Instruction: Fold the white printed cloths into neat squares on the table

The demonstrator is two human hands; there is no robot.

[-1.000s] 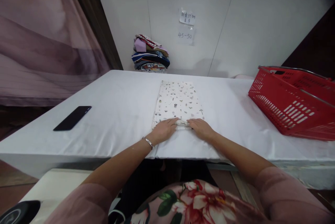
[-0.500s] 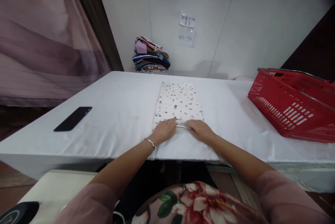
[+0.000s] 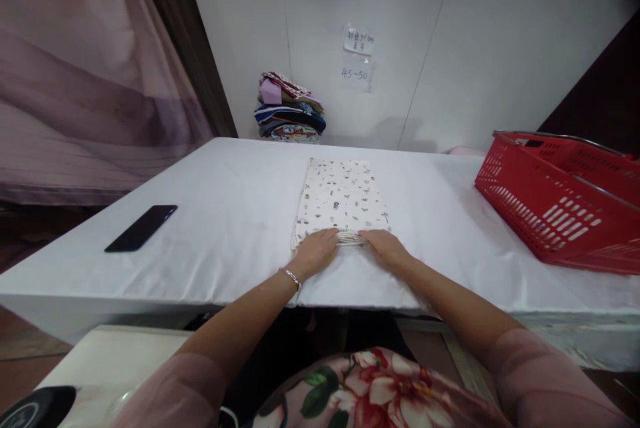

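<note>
A folded white cloth [image 3: 340, 195] with small dark printed figures lies flat on the white-covered table, its layered folded edge toward me. My left hand [image 3: 316, 253], with a silver bracelet at the wrist, grips the left part of that near edge. On the right part of the same edge, my right hand [image 3: 386, 249] holds the layers in its fingers. Between the two hands the stacked layers show. My thumbs and the undersides of the fingers are hidden.
On the table's left lies a black phone [image 3: 141, 228]. A red plastic basket [image 3: 565, 208] stands at the right. Folded fabrics [image 3: 290, 108] are piled beyond the far edge, by a wall with paper notes [image 3: 357, 58]. A pink curtain [image 3: 90, 68] hangs at left.
Both hands stay on the cloth's near edge, almost in place. The layers between them look slightly more bunched together; the view has shifted very slightly.
</note>
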